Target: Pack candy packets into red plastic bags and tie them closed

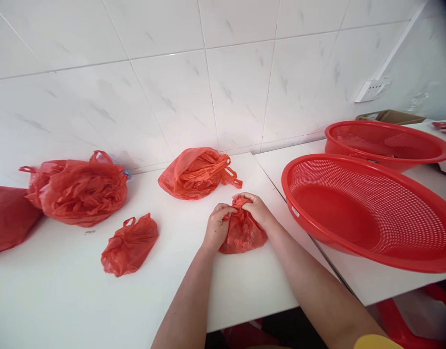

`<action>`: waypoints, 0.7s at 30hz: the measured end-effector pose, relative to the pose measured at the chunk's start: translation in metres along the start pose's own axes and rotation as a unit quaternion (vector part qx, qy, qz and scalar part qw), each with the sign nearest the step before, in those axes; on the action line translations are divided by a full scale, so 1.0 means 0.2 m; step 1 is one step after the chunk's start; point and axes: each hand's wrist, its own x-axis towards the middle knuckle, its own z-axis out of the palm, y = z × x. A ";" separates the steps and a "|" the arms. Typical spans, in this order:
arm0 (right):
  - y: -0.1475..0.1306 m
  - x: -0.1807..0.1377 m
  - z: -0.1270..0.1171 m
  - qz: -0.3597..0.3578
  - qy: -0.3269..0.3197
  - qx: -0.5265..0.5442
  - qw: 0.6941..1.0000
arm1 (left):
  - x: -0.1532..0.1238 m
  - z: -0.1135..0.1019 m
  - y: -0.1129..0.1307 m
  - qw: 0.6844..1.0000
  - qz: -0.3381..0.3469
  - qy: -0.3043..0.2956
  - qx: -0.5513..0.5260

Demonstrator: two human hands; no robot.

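- You stand over a smooth white tabletop [63, 291], its surface bare between scattered bundles; a dark seam divides it from a second white tabletop [368, 283] on your right.
- Ahead of you rises a wall of glossy white tiles with grey streaks [165, 82]. A white plastic wall socket [372, 90] sits low on its right side, with a straight white conduit [401, 41] running up from it.
- The thin red plastic bag [244, 235] rests near your table's front edge, between your hands.
- Your left hand [217, 225] pinches its gathered top between thumb and fingers; your right hand [258, 209] pinches the same bunched plastic from the other side.
- Beyond it, near the wall, lies a crumpled orange-red plastic bag [194, 174]; on your left sit a small knotted red bag [130, 247], a large loose red bundle [81, 191] and, cut by the view's edge, a dark red bag [12, 218].
- To your right stands a wide round red plastic basket with perforated walls [332, 213], a similar red basket [386, 138] behind it and a brown cardboard box [393, 116] farther back.
- The near basket carries a small white sticker [294, 212]; its print is too small for you to read.
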 end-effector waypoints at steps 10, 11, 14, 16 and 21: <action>-0.02 0.03 -0.14 -0.025 0.059 0.265 0.962 | 0.02 -0.07 0.02 0.985 -0.029 0.108 -0.130; -0.02 0.04 -0.16 -0.022 0.072 0.269 0.960 | 0.02 -0.08 0.01 0.978 -0.040 0.146 -0.145; 0.00 0.07 -0.20 -0.018 0.097 0.279 0.955 | 0.04 -0.10 -0.03 0.947 -0.055 0.278 -0.152; 0.01 0.08 -0.21 -0.016 0.108 0.285 0.952 | 0.05 -0.10 -0.05 0.925 -0.060 0.340 -0.157; 0.02 0.08 -0.23 -0.031 0.126 0.289 0.949 | 0.05 -0.09 -0.07 0.893 -0.092 0.381 -0.220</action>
